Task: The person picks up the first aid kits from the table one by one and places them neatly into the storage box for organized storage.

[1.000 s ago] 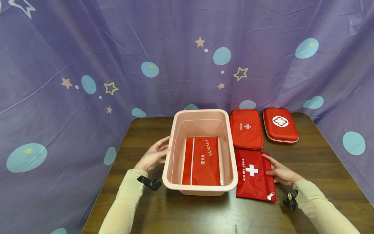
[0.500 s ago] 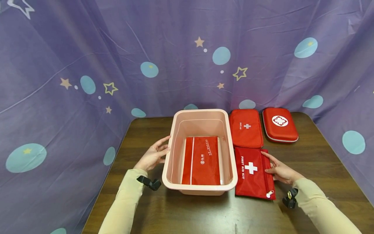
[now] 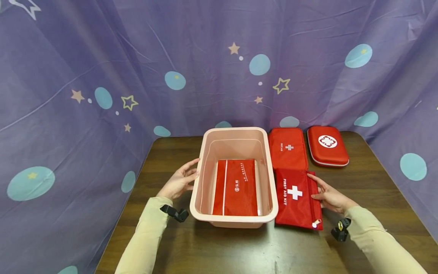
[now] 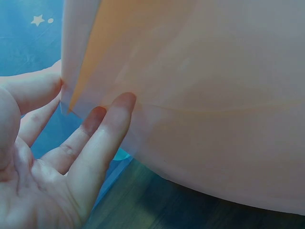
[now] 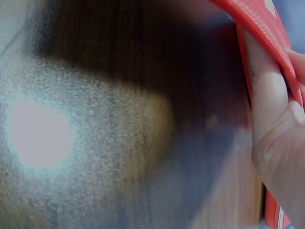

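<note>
My left hand (image 3: 179, 182) touches the left side of a pink plastic basin (image 3: 196, 190) with fairly straight fingers. In the left wrist view the fingertips (image 4: 125, 102) lie against its outer wall. Inside the basin lies a flat red packet (image 3: 236, 190) with a white stripe. My right hand (image 3: 333, 198) pinches the right edge of a red zippered first aid pouch (image 3: 294, 209) with a white cross. Its fingers go under the fabric (image 5: 259, 36) in the right wrist view, and that edge is raised off the table.
Behind the held pouch lies another red first aid pouch (image 3: 289, 158), close to the basin's right side. A red hard-shell case (image 3: 328, 152) with a white emblem sits at the back right of the wooden table (image 3: 232, 251). A purple curtain (image 3: 205, 106) hangs behind.
My right hand has taken hold of the pouch's right edge and raised it slightly. The pouch has shifted away from me, its far edge now overlapping the pouch behind. The left hand stays put.
</note>
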{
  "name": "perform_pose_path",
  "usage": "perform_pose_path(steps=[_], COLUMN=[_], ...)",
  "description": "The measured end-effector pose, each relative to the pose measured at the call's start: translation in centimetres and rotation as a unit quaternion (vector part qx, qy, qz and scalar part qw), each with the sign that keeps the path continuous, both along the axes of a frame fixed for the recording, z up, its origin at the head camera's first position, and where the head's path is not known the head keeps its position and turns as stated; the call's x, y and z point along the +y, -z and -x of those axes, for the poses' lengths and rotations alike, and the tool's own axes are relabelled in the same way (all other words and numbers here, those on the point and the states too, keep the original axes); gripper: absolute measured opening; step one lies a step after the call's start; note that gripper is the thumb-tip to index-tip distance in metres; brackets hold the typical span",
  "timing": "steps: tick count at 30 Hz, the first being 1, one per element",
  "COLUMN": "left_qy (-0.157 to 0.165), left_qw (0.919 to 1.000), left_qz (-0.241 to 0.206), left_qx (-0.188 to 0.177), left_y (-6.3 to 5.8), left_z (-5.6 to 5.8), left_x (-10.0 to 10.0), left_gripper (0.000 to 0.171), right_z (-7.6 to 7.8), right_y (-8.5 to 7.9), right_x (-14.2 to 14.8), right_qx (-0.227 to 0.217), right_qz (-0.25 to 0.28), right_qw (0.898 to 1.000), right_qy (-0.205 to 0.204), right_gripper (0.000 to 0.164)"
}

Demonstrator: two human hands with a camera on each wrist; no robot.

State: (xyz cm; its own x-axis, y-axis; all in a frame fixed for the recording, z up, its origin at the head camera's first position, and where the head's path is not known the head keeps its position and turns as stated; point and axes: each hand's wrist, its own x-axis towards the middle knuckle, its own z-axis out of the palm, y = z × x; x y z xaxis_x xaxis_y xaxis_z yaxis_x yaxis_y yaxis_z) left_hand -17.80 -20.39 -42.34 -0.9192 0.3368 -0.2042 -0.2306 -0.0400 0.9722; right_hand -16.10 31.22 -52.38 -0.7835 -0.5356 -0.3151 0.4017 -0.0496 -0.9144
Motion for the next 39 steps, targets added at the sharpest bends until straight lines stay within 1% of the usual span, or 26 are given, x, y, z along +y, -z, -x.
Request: perform_pose_path(steps=[4,13,22,33,39], left_qy=[0.0,-0.001,-0.004,-0.001,0.0], left_qw=[1.0,1.0,1.0,1.0,1.0], left_qz=[0.001,0.002,0.001,-0.003,-0.002], left_qx=[0.001,-0.001,-0.003,-0.004,-0.004], left_y=[0.0,0.1,0.0,0.2,0.1], left_z=[0.0,0.1,0.1,0.1,0.1], left_x=[0.0,0.0,0.0,-0.1,0.0], left_gripper=[0.062,0.062,0.063,0.062,0.062], right_z=[0.0,0.2,0.5,0.7,0.9], right_y=[-0.2,-0.8,-1.1,-1.5,-1.9], right_x=[0.2,0.5,0.7,0.6,0.5], right_qx=[0.005,0.011,0.021,0.016,0.023], right_qz=[0.014,0.014,0.058,0.054,0.067], right_qw=[1.0,1.0,0.998,0.998,0.997], right_qy=[0.0,0.005,-0.001,-0.002,-0.005], right_gripper=[0.081,0.08,0.079,0.081,0.081])
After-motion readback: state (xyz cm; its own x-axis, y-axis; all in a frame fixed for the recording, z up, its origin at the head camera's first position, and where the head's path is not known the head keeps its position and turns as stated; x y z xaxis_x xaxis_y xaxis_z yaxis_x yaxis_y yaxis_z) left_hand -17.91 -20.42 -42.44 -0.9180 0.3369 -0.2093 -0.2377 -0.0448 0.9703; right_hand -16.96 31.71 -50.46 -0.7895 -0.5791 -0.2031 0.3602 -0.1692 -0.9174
